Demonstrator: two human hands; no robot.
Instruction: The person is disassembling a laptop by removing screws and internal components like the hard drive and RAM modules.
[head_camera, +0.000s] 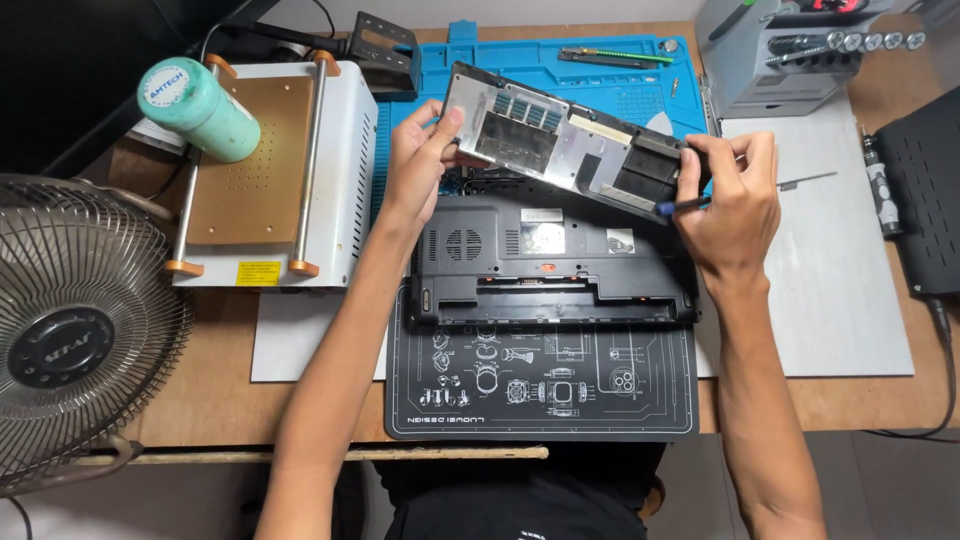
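I see bare skin on both hands. Left hand (418, 150) and right hand (733, 195) grip a cover panel (565, 140): matt dark plastic w/ dull silvery foil/metal lining on its inner face. Laptop base (550, 265) below: matt black plastic, slightly scuffed. Near mat (540, 385): matt black, rubbery, white print. Far mat (560, 65): blue silicone-like, smooth. Left: white painted-metal unit (345, 170) w/ copper-toned perforated plate; glossy green plastic tube (200, 110). Fan grille (80, 310): shiny wire. Desk (215, 390): wood, approx. satin.
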